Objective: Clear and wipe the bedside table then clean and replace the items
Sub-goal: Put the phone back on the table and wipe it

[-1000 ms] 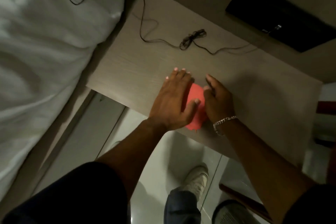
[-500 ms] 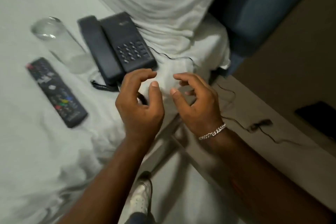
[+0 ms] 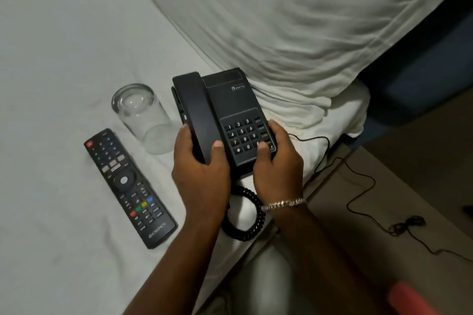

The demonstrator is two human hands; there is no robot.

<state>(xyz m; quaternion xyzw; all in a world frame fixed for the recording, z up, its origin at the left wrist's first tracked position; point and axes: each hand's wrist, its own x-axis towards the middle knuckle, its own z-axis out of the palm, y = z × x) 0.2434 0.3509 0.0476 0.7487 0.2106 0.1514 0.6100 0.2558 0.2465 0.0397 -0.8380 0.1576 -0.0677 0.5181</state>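
In the head view, both hands are gripping a black corded desk telephone point(image 3: 225, 115) that is lying at the centre of the frame on a white bed sheet point(image 3: 64, 46). The left hand point(image 3: 202, 174) is wrapping around the lower end of the handset, thumb on top. The right hand point(image 3: 277, 169) is clasping the lower right corner of the base, thumb pressing beside the keypad, a silver chain bracelet point(image 3: 284, 204) sitting on its wrist. A black coiled cord point(image 3: 245, 222) is looping below the telephone, between the two forearms. Just left of the telephone, a clear drinking glass point(image 3: 143, 117) is lying on its side. Below and left of it, a black rectangular remote control point(image 3: 129, 186) is resting flat on the sheet. A white pillow point(image 3: 294, 20) is filling the upper right. At lower right, a beige wooden bedside table point(image 3: 384, 225) is carrying a thin black cable point(image 3: 363, 186), and a pink cloth point(image 3: 409, 299) is showing at the bottom edge.
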